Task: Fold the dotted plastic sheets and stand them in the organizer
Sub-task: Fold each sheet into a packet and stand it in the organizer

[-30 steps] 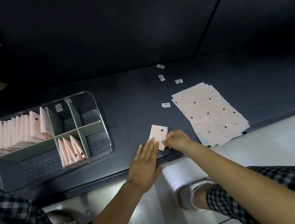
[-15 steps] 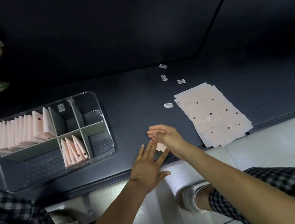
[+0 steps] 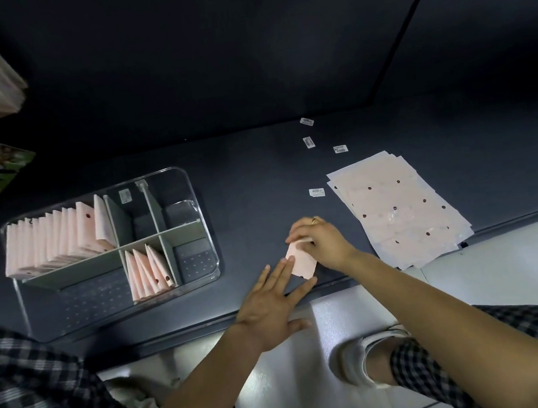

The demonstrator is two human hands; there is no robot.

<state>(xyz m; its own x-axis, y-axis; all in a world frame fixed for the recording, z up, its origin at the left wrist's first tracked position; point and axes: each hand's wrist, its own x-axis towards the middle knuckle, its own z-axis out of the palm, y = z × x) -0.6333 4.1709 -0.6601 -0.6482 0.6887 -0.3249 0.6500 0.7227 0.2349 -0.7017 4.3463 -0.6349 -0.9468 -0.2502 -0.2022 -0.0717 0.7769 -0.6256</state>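
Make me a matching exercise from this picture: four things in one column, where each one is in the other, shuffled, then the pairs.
Things
1. folded sheet
2. flat sheet stack
3. organizer
4. small labels

Places
A. far left on the dark counter
B. scattered beyond the hands, near the stack's far corner
C. between the left hand and right hand
D. right of the hands, at the counter's edge

Pairs: 1-C, 2-D, 3-A, 4-B
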